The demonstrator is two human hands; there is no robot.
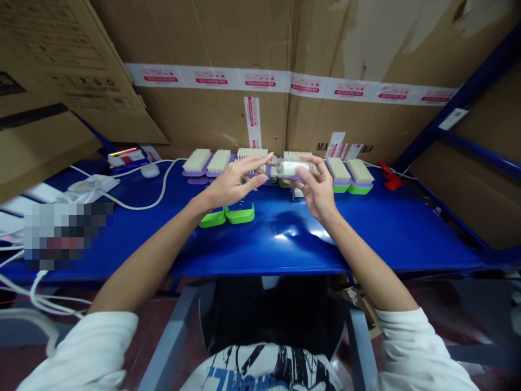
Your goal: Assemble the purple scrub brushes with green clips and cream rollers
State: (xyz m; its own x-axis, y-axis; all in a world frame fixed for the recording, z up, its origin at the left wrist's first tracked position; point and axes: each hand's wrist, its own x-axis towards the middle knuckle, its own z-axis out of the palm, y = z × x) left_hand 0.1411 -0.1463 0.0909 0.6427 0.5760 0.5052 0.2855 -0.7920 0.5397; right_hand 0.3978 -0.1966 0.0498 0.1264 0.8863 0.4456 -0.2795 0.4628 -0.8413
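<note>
My right hand (317,187) is closed around a small clear-and-white cylinder (293,168), held sideways above the table; motion blur hides its exact kind. Facing its left end, my left hand (236,182) has its fingers stretched out and its thumb apart, with nothing visible in it. Behind both hands stands a row of brushes with cream bristles and purple bases, such as the left-hand brush (198,162) and the right-hand brush (360,172), which has a green part below. My hands partly cover the middle brushes. Two green pieces (240,213) lie under my left hand.
The blue table (386,228) backs onto a tall cardboard wall (195,114). White cables (163,190) and a white mouse (150,170) lie on the left. A red object (391,177) sits at the right rear. A blue metal post (480,70) rises on the right.
</note>
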